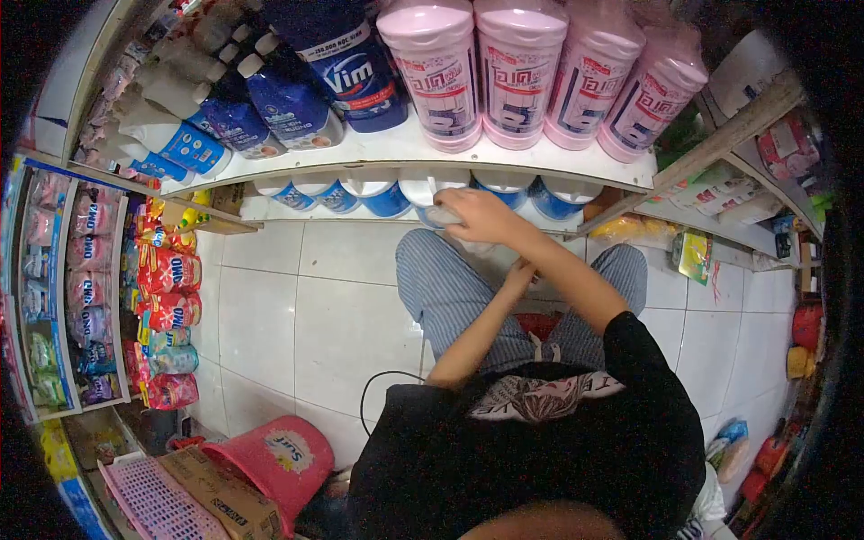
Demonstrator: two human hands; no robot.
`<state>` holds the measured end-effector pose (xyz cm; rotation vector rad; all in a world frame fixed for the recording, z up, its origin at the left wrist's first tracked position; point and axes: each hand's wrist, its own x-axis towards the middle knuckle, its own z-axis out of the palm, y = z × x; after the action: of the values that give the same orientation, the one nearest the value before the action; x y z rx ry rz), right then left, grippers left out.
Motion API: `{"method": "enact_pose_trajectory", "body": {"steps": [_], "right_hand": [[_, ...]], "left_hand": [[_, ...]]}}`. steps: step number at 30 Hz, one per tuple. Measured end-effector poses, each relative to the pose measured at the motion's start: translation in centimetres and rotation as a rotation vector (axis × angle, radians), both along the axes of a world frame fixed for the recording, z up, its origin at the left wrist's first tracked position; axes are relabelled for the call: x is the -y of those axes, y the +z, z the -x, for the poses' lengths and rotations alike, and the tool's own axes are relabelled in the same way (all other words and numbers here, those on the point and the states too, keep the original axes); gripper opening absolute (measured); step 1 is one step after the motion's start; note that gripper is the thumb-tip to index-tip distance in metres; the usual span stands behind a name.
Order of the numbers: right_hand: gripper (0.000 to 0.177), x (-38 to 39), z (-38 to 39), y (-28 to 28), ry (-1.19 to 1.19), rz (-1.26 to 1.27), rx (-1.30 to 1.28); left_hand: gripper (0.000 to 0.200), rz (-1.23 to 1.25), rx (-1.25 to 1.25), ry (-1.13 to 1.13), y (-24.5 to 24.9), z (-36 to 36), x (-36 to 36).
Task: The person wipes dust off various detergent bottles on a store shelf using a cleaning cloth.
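White tiles make up the floor (252,315). A long white shelf (360,160) goes across the top. Below it sits a person (540,450) in a black shirt with a picture on the front. The person wears striped trousers (432,270), and the knees are bent and wide apart. On the left is a rack (63,297) full of soap packs. Near the bottom left, a pink bucket (297,459) leans over, with "Surf" on its side. A cardboard piece (216,490) lies next to it, in a light purple basket (148,490).

Four pink bottles (438,85) stand in a row on the shelf. A dark blue Vim bottle (351,76) stands just to their left. Red OMO bags (171,270) are stacked by the rack. Under the shelf is a row of blue tubs (385,200) with white tops.

The right hand (474,216) is up in front of the tubs. Its fingers are bent around a small pale thing, but I can't tell what it is. The left hand (520,272) is lower, partly behind the right arm. I can't tell if its fingers hold anything. The pale thing (441,216) is the smallest, just in front of the tubs.
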<state>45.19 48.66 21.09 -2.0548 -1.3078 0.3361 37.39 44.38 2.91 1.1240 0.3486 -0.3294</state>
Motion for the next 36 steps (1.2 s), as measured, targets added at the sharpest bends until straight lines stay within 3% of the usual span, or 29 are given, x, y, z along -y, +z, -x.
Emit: {"method": "enact_pose_trajectory", "body": {"steps": [1,3,5,7,10,11,15,22,24,26,28,29,31,36], "right_hand": [[0.031,-0.3,-0.1,0.7,-0.003,-0.004,-0.002],[0.031,-1.9,-0.2,2.6,0.141,-0.179,0.405],[0.032,-4.8,-0.1,4.3,0.08,-0.34,0.568],[0.03,-8.5,-0.6,5.2,0.007,-0.523,0.589],[0.028,-14.1,-2.5,2.4,-0.165,-0.433,0.644],[0.022,-15.5,-3.1,0.5,-0.204,-0.309,0.578],[0.015,-15.1,-2.4,2.2,-0.291,-0.224,0.47],[0.011,-12.4,-1.6,3.4,-0.124,-0.006,0.579],[0.014,-10.1,-1.5,3.5,0.046,-0.083,0.45],[0.017,-7.0,0.2,4.3,-0.042,0.085,0.154],[0.022,-4.6,0.3,1.6,0.14,0.137,0.233],[0.022,-3.3,0.6,1.3,0.139,0.138,0.237],[0.019,-1.2,1.4,1.0,0.07,-0.117,0.114],[0.034,1.6,2.4,2.3,0.065,-0.276,-0.01]], "left_hand": [[0.029,-0.061,-0.005,-0.066,1.0,0.0,-0.4],[0.029,-0.098,0.006,-0.081,2.2,-0.2,-0.6],[0.029,-0.105,0.03,-0.049,2.2,-0.6,-0.5],[0.028,-0.115,0.05,-0.025,1.9,-0.8,-0.3],[0.028,-0.116,0.051,-0.011,1.4,-0.4,0.1],[0.028,-0.115,0.044,-0.018,1.5,0.0,0.0],[0.028,-0.105,0.023,-0.041,1.6,1.0,-0.3],[0.027,-0.121,0.049,-0.027,1.9,-0.1,0.4],[0.027,-0.144,0.061,-0.008,1.9,-0.7,0.3],[0.026,-0.157,0.051,0.001,2.2,-0.7,-0.3],[0.026,-0.164,0.036,0.002,2.5,-0.2,-0.8],[0.026,-0.167,0.028,0.0,2.5,-0.1,-0.8],[0.026,-0.177,0.01,-0.01,2.7,0.0,-0.8],[0.025,-0.22,-0.04,-0.057,3.6,-0.4,-0.9]]}}
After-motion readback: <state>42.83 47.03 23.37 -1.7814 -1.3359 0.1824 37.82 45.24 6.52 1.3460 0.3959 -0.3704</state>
